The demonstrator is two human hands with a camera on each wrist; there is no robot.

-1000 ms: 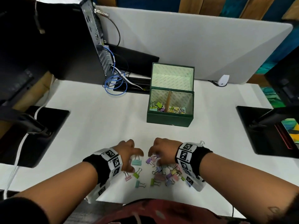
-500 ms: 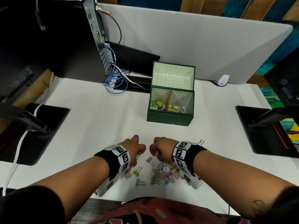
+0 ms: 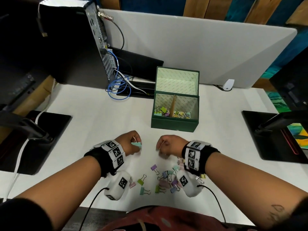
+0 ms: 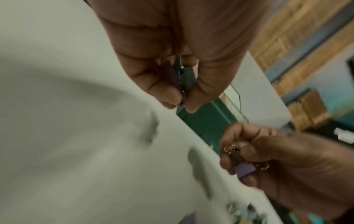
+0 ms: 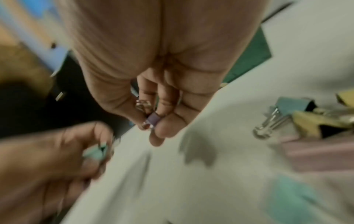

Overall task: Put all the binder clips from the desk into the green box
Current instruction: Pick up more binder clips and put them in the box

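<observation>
My left hand (image 3: 131, 144) is raised over the desk and pinches a teal binder clip (image 3: 137, 144), seen also as the teal clip (image 5: 95, 153). My right hand (image 3: 166, 146) grips a purple binder clip (image 5: 153, 119), the same purple clip (image 4: 244, 169). Several pastel binder clips (image 3: 165, 180) lie scattered near the desk's front edge, behind both hands. The green box (image 3: 175, 124) stands open beyond the hands, lid up, with several clips in both of its compartments.
A computer tower (image 3: 70, 47) and blue cables (image 3: 116, 87) stand at the back left. Black monitor bases (image 3: 41, 139) (image 3: 275, 135) flank the desk. A white partition (image 3: 200, 52) closes the back. A small white device (image 3: 228, 84) sits by it.
Both hands have lifted off the clip pile and moved forward toward the box, the left now holding a teal clip, the right a purple one.
</observation>
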